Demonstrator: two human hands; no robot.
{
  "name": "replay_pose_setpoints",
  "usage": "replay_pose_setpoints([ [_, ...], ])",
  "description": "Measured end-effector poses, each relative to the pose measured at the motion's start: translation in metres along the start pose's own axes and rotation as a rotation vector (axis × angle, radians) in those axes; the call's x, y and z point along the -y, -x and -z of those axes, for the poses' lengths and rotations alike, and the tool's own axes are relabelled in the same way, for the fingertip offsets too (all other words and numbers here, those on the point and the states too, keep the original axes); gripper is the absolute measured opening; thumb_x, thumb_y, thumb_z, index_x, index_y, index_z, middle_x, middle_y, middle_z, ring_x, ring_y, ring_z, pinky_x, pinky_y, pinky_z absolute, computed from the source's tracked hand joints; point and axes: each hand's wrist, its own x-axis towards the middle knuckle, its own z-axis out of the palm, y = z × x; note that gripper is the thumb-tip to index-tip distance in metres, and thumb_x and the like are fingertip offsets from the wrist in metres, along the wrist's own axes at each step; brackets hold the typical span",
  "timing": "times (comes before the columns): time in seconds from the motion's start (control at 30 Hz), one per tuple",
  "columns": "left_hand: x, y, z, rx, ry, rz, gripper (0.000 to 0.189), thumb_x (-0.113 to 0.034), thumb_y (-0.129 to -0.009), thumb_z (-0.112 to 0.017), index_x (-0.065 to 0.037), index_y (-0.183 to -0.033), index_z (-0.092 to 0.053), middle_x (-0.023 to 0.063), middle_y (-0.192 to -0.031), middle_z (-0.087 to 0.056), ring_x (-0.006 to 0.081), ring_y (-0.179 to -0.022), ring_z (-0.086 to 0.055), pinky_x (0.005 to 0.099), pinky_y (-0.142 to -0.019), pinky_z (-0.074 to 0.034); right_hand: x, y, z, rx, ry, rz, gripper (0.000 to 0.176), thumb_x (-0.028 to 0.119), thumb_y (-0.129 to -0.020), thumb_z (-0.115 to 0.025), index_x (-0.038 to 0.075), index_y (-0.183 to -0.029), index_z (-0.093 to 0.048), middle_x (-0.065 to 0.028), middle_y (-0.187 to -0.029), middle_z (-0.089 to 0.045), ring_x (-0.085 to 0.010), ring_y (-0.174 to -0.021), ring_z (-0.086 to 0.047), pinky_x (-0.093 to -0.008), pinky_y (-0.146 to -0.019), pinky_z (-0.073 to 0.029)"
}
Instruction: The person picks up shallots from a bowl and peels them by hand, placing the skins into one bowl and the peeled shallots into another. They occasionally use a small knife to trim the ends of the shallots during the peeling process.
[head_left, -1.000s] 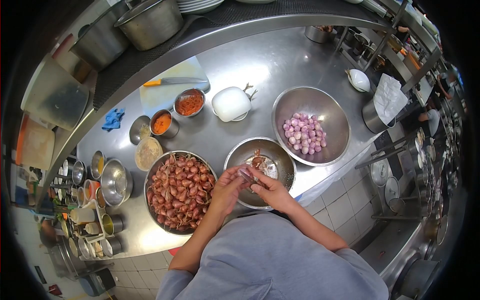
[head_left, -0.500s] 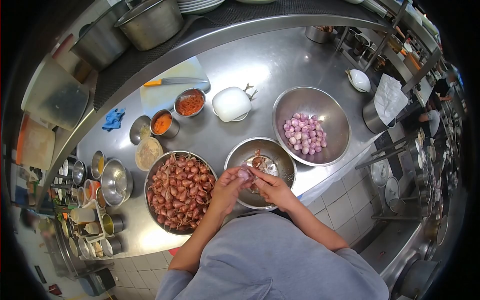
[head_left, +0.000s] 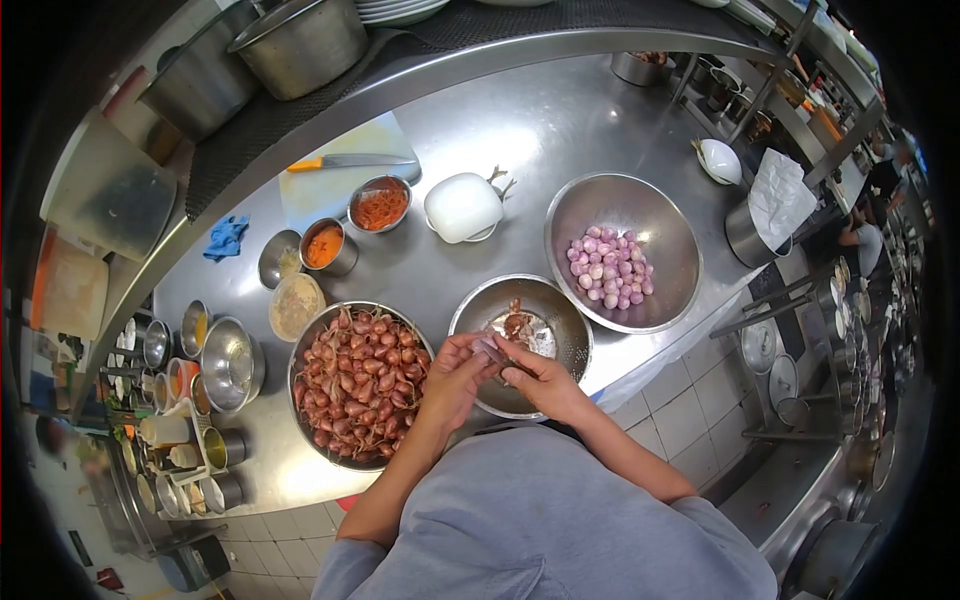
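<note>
My left hand is closed, pinching a pale purple shallot between thumb and fingertips. My right hand meets it, fingers closed around a narrow dark piece that lies against the shallot; I cannot tell its kind. Both hands are over the near edge of a steel bowl with brown shallot skins inside. Left of my hands, a large bowl is heaped with unpeeled red-brown shallots. To the upper right, peeled shallots lie in a wide steel bowl.
A knife with an orange handle lies on a cutting board. Steel cups hold orange shreds and orange contents. A white block-like item sits mid-table. Pots line the overhead shelf. Another person is far right.
My right fingers have shifted slightly at the shallot, and the narrow dark piece between them now shows more. The bowls and their contents look the same.
</note>
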Motion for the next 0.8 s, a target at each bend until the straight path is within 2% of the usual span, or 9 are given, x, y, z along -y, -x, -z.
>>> replay_pose_setpoints([
  [0.03, -0.001, 0.001, -0.001, 0.005, -0.010, -0.019, 0.024, 0.000, -0.097, -0.055, -0.008, -0.120, -0.056, 0.0083, -0.124, -0.062, 0.0196, -0.111, -0.062, 0.0361, -0.095, -0.053, 0.003, 0.000, 0.000, 0.005, -0.045, -0.081, 0.048, 0.014, -0.100, -0.059, 0.007, -0.146, -0.048, -0.0124, -0.148, -0.050, -0.0192, -0.136, -0.046, -0.0312, -0.114, -0.033],
  [0.17, -0.001, 0.002, -0.003, -0.002, -0.026, -0.032, 0.023, -0.001, -0.097, -0.056, -0.007, -0.119, -0.056, 0.0086, -0.124, -0.062, 0.0193, -0.110, -0.062, 0.0368, -0.095, -0.053, 0.007, 0.000, 0.002, 0.004, -0.122, -0.149, 0.044, 0.013, -0.100, -0.059, 0.006, -0.143, -0.052, -0.0122, -0.150, -0.048, -0.0196, -0.138, -0.044, -0.0306, -0.115, -0.030],
  [0.23, -0.001, 0.001, -0.001, -0.020, -0.016, 0.000, 0.024, -0.002, -0.098, -0.055, -0.006, -0.122, -0.056, 0.0090, -0.123, -0.062, 0.0193, -0.109, -0.063, 0.0360, -0.094, -0.054, 0.012, 0.002, 0.002, 0.014, -0.137, -0.161, 0.045, 0.015, -0.104, -0.053, 0.014, -0.149, -0.047, 0.0006, -0.089, -0.060, -0.0049, -0.073, -0.053, -0.0205, -0.060, -0.045],
  [0.27, -0.001, 0.001, 0.000, -0.020, -0.016, 0.000, 0.024, -0.002, -0.098, -0.055, -0.006, -0.122, -0.056, 0.0090, -0.123, -0.062, 0.0193, -0.109, -0.063, 0.0360, -0.094, -0.054, 0.016, 0.003, 0.003, 0.014, -0.137, -0.160, 0.045, 0.015, -0.104, -0.053, 0.014, -0.149, -0.047, 0.0006, -0.089, -0.060, -0.0049, -0.073, -0.053, -0.0205, -0.060, -0.045],
  [0.33, -0.004, 0.001, 0.003, 0.047, 0.043, 0.051, 0.027, -0.005, -0.099, -0.054, -0.004, -0.126, -0.056, 0.0094, -0.123, -0.063, 0.0206, -0.110, -0.064, 0.0357, -0.094, -0.054, 0.026, 0.003, 0.004, -0.001, -0.581, -0.480, 0.046, 0.018, -0.105, -0.051, 0.019, -0.151, -0.044, 0.0052, -0.070, -0.040, -0.0039, -0.057, -0.034, -0.0192, -0.048, -0.028],
  [0.57, -0.006, 0.004, 0.000, 0.012, 0.069, 0.106, 0.036, -0.010, -0.098, -0.056, -0.006, -0.133, -0.053, 0.0103, -0.128, -0.061, 0.0249, -0.118, -0.062, 0.0372, -0.096, -0.054, 0.023, 0.003, 0.005, -0.077, -0.444, -0.430, 0.053, 0.020, -0.104, -0.055, 0.021, -0.154, -0.039, 0.0072, -0.072, -0.041, -0.0031, -0.057, -0.035, -0.0194, -0.046, -0.028],
  [0.63, -0.008, 0.003, -0.003, -0.024, 0.125, 0.113, 0.033, -0.005, -0.099, -0.054, -0.007, -0.132, -0.056, 0.0085, -0.130, -0.061, 0.0226, -0.116, -0.062, 0.0366, -0.097, -0.053, 0.017, 0.005, 0.005, -0.078, -0.283, -0.339, 0.058, 0.018, -0.103, -0.057, 0.016, -0.156, -0.033, 0.0030, -0.084, -0.055, -0.0053, -0.066, -0.043, -0.0200, -0.056, -0.040],
  [0.77, -0.005, 0.001, 0.001, -0.022, 0.179, 0.087, 0.032, -0.003, -0.098, -0.053, -0.007, -0.129, -0.057, 0.0070, -0.132, -0.059, 0.0217, -0.116, -0.061, 0.0359, -0.097, -0.053, 0.004, 0.004, -0.001, -0.014, -0.050, -0.082, 0.058, 0.012, -0.102, -0.055, 0.015, -0.156, -0.032, 0.0006, -0.091, -0.059, -0.0061, -0.080, -0.054, -0.0216, -0.071, -0.047],
  [0.8, -0.004, 0.001, 0.001, -0.001, 0.110, 0.079, 0.031, -0.002, -0.098, -0.053, -0.007, -0.128, -0.057, 0.0066, -0.131, -0.059, 0.0207, -0.115, -0.061, 0.0354, -0.097, -0.053, 0.000, 0.002, -0.002, -0.016, 0.001, -0.016, 0.057, 0.012, -0.102, -0.056, 0.012, -0.154, -0.035, -0.0029, -0.109, -0.061, -0.0087, -0.097, -0.055, -0.0236, -0.085, -0.045],
])
